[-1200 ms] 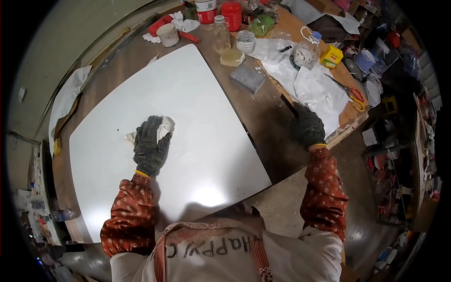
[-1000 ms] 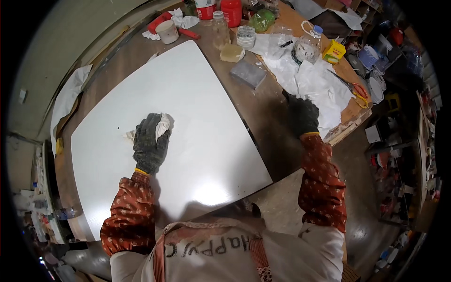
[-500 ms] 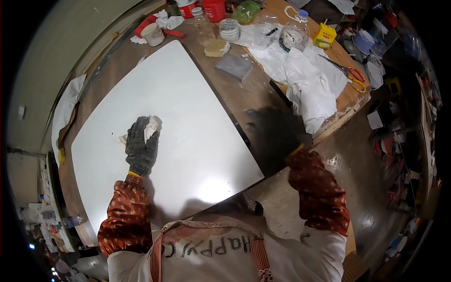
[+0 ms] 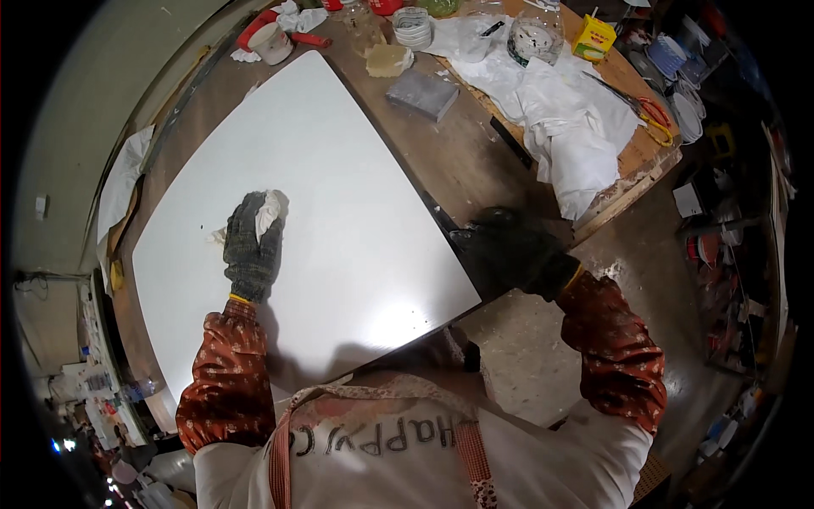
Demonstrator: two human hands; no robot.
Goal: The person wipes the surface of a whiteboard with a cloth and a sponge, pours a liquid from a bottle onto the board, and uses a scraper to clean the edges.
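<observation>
A large smooth white panel lies on the brown worktable, its far end narrowing to a rounded corner. My left hand, in a dark knitted glove with a yellow cuff, presses a crumpled white cloth against the panel's left half. Bits of the cloth stick out on both sides of the fingers. Just off the panel's right edge is my right hand, gloved the same way and slightly blurred. Its thumb reaches toward that edge, apart from the fingers, and I see nothing held in it.
Beyond the panel lie a grey block, a yellowish sponge-like piece and a white cup. White plastic sheeting covers the table's right part, with scissors, a clear jug and a yellow box around it.
My right hand has moved slightly right and nearer to me, and its blur has lessened. The left hand stays on the cloth at about the same spot. The whole view has shifted slightly.
</observation>
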